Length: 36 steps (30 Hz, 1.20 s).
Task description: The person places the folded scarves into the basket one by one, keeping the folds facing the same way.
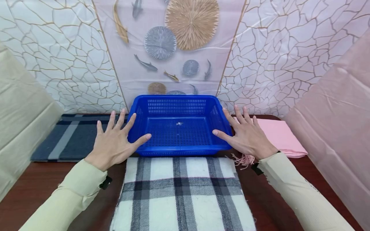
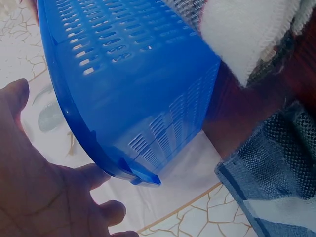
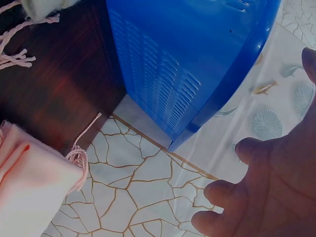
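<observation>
A blue plastic basket (image 1: 176,148) with slotted walls stands at the back of the table, nothing lying in it but a small pale mark on its floor. My left hand (image 1: 114,142) is spread at its left side, fingers straight, the thumb over the near left corner. On the opposite side my right hand (image 1: 248,136) is spread too, its thumb overlapping the right rim in the head view. Both wrist views show the palms facing the basket's outer walls (image 2: 148,94), with neither hand gripping anything. In front of the basket lies a folded black-and-white checked cloth (image 1: 185,195).
A folded dark blue cloth with grey stripes (image 1: 78,138) lies at the left. To the right is a folded pink cloth (image 1: 278,136) with tassels (image 1: 244,160). Patterned sheeting (image 1: 72,54) rises behind the brown table (image 1: 26,189), and plain fabric (image 1: 338,112) flanks it.
</observation>
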{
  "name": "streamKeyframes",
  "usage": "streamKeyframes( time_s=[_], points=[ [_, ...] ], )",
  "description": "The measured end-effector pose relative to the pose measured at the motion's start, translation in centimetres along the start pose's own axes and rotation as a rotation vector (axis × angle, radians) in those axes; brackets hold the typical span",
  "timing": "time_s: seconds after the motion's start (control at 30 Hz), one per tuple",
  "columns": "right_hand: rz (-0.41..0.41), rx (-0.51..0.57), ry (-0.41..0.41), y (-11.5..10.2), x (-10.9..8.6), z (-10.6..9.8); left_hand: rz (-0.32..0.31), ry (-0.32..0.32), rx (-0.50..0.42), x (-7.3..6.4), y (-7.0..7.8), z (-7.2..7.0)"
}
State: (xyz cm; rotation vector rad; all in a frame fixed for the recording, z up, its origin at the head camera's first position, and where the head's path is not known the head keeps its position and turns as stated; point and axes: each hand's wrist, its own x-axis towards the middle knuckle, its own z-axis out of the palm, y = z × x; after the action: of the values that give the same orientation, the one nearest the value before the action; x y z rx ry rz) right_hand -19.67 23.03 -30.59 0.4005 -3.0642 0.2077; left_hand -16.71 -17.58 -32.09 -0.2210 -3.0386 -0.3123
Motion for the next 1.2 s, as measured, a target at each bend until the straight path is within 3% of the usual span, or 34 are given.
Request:
streamKeyframes(
  time_s=[0.67,1.0,1.2],
  points=[
    [-0.005,0.044,0.011,-0.6,-0.8,-0.1,0.009,-0.012,-0.042,-0.7,0.0,-0.2],
    [0.013,0.097,0.013,-0.4,-1.8,-0.6,0.036,0.045,-0.070,-1.3,0.3,-0.5],
    [0.007,0.170,0.059,-0.5,-3.2,-0.7,0.037,0.096,-0.156,-2.4,0.1,-0.1]
  ],
)
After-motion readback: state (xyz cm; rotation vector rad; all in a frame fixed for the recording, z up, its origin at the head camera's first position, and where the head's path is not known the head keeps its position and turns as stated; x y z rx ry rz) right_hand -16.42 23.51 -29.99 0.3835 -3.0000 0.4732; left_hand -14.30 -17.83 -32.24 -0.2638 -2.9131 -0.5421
